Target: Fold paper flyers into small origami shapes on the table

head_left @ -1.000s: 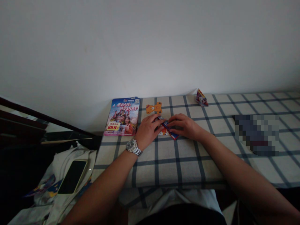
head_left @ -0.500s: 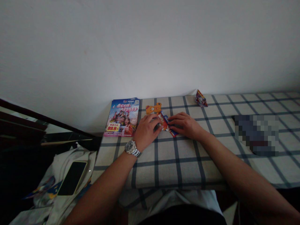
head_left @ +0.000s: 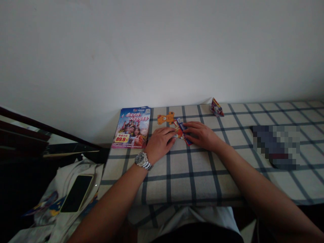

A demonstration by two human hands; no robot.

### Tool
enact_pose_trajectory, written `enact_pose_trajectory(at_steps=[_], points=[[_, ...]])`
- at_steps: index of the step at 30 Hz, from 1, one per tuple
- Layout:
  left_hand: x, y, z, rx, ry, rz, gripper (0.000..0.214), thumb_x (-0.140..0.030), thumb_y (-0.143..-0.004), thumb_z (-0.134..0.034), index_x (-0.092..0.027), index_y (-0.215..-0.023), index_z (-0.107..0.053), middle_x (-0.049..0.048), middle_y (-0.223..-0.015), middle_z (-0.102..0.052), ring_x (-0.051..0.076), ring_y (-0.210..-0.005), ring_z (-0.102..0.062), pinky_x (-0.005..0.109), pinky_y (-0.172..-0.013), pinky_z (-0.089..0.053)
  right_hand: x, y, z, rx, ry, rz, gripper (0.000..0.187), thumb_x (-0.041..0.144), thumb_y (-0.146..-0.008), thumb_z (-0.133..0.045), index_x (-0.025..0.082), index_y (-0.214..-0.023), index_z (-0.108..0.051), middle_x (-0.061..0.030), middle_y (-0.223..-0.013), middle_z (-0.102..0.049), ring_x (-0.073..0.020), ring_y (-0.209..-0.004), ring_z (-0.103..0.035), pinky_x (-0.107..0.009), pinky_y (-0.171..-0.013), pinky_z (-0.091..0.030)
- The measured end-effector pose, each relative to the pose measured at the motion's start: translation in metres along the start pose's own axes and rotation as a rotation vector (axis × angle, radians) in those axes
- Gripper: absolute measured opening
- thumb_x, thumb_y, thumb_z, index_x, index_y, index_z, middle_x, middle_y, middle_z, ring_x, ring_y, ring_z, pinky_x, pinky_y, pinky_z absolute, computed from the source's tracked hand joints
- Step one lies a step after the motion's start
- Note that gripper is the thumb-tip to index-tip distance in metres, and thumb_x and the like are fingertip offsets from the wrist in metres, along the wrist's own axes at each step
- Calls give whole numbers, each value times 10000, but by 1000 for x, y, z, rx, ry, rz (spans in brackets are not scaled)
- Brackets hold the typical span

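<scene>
A small folded colour-printed paper [head_left: 180, 131] lies slantwise on the checked cloth between my two hands. My left hand [head_left: 161, 141], with a metal watch on the wrist, has its fingertips on the paper's left side. From the right, the bent fingers of my right hand [head_left: 200, 135] grip the paper's dark blue edge. Part of the paper is hidden under the fingertips. Just behind my left hand is a flat orange bear cutout [head_left: 165, 118]. A stack of printed leaflets [head_left: 133, 128] lies left of that hand.
A small folded paper piece [head_left: 217, 107] stands near the wall. To the right on the checked tablecloth [head_left: 238, 128] is a dark, pixelated item [head_left: 273, 145]. At lower left, a phone [head_left: 76, 193] rests on a pale cloth bag [head_left: 67, 172].
My left fingers have shifted slightly toward me and straightened, uncovering more of the bear cutout and the paper. The paper has turned a little. My right hand stays at its edge.
</scene>
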State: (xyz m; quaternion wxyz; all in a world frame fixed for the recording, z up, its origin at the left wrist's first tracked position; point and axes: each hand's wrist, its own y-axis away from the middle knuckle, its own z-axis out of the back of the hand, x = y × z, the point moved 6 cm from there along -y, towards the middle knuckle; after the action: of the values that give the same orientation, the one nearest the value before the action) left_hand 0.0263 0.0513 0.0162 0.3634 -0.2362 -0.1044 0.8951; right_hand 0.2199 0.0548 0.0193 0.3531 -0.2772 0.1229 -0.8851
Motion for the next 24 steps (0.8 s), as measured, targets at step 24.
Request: enact_pose_trajectory(at_steps=[24], points=[[-6, -1, -3, 22, 44, -65, 283, -236, -1009, -634, -201, -1287, -669, 83, -1382, -663, 256, -1274, -623, 498, -1116, -508, 8, 0, -1, 22, -58, 20, 212, 285, -1020, -595, 208, -1093, -779, -147, -1294, -685, -279, -1176, -690, -453, -1016, -589]])
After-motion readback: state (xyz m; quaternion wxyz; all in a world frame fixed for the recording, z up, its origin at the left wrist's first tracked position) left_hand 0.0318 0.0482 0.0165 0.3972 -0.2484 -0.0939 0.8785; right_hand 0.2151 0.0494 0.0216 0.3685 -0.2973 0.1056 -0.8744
